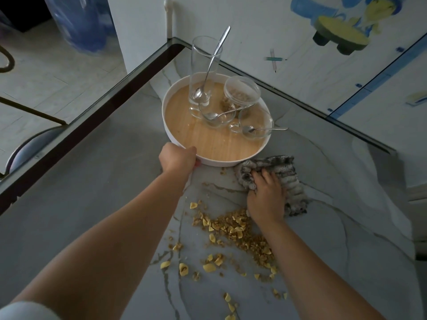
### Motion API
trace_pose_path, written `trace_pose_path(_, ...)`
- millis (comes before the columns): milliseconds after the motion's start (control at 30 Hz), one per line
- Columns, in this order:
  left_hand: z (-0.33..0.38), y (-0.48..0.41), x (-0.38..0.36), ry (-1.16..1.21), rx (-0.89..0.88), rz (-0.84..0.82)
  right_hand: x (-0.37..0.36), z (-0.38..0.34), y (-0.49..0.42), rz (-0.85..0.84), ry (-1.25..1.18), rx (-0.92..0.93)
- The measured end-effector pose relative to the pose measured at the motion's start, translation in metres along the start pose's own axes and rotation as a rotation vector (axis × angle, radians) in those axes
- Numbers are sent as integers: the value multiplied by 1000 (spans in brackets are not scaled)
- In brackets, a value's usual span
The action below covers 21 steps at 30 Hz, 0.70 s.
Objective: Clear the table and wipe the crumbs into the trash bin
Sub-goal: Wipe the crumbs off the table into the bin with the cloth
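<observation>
A round white tray (233, 161) with a wooden floor sits near the table's far corner. It holds a tall glass (203, 65) with a spoon (217, 47) standing in it, glass cups (219, 116), a small glass bowl (242, 90) and two more spoons. My left hand (178, 159) grips the tray's near rim. My right hand (265, 197) presses flat on a grey striped cloth (288, 174) just below the tray. Yellow-brown crumbs (233, 229) lie heaped and scattered on the marble table (92, 192) beside and below my right hand.
The table's dark left edge (111, 98) runs diagonally, with tiled floor beyond it. A white wall with painted pictures (342, 35) borders the far right side. A round grey object (27, 148) shows on the floor at left.
</observation>
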<state>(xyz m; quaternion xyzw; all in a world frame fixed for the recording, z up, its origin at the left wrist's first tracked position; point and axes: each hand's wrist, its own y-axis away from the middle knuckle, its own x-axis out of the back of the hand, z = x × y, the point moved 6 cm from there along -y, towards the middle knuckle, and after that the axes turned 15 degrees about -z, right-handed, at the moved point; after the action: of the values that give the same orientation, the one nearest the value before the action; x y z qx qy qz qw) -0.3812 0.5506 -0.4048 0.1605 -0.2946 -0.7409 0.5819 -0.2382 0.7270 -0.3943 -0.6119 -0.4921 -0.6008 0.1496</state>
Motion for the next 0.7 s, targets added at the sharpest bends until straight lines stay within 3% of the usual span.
trace_pose_path(200, 17, -14, 3, 9, -32, 49, 14, 13, -7, 172, -266, -78)
trace_pose_path(333, 22, -27, -2, -12, -66, 2, 20, 5, -36, 64, -179, -68)
trace_pose_path(533, 6, -37, 11, 145, -192, -154, 23, -13, -52, -71, -125, 95)
trace_pose_path(600, 7, -29, 17, -78, -291, -153, 16, -18, -45, -105, -57, 163)
trace_pose_path(700, 15, -6, 15, -633, -501, -120, 3, -35, -30, -189, -9, 274)
